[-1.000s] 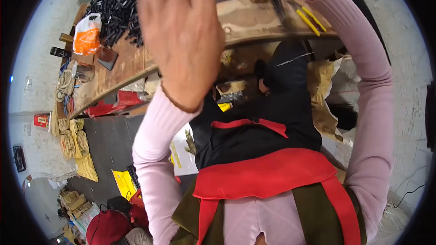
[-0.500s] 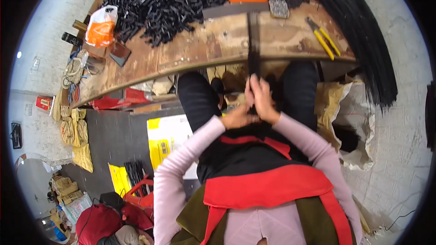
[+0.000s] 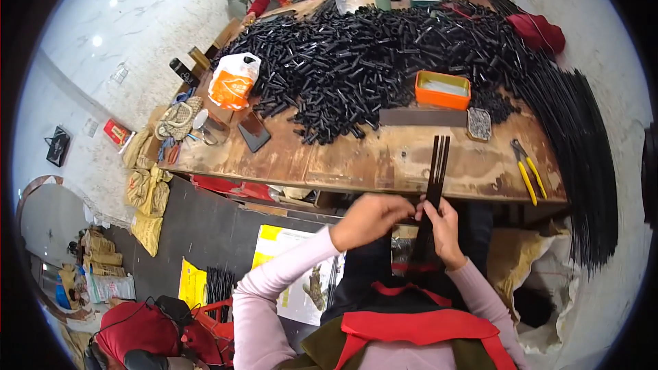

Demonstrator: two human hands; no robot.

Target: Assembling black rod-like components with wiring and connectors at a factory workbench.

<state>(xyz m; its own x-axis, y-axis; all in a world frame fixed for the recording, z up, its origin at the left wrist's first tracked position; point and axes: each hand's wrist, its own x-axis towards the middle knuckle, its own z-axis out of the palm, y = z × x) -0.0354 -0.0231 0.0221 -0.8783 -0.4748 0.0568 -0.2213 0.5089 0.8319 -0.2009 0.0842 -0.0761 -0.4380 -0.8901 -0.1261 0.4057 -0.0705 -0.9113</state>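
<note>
My right hand [image 3: 447, 234] is closed around several thin black rods [image 3: 439, 171], held upright just off the near edge of the table; their lower ends run down toward my lap. Beside it on the left, my left hand [image 3: 370, 220] has its fingers curled in a pinch close to the rods. Whatever those fingertips hold is too small to make out. Beyond the hands, a yellow-handled pair of pliers [image 3: 526, 179] lies on the wooden table [image 3: 329, 164] at the right. Near the rod tips are a dark flat strip [image 3: 418, 118] and a small tray of metal bits [image 3: 479, 125].
A large heap of short black pieces [image 3: 343, 55] covers the table's far side, with an orange container [image 3: 443, 101] at its edge. Long black rods [image 3: 589, 151] hang over the right side. A plastic bag [image 3: 233, 89] and phone [image 3: 254, 133] lie left. Two people sit opposite.
The view has lifted, showing more of the far table. My hands, earlier together between my knees, have drawn apart; the right now holds the rods upright and the left is beside them.
</note>
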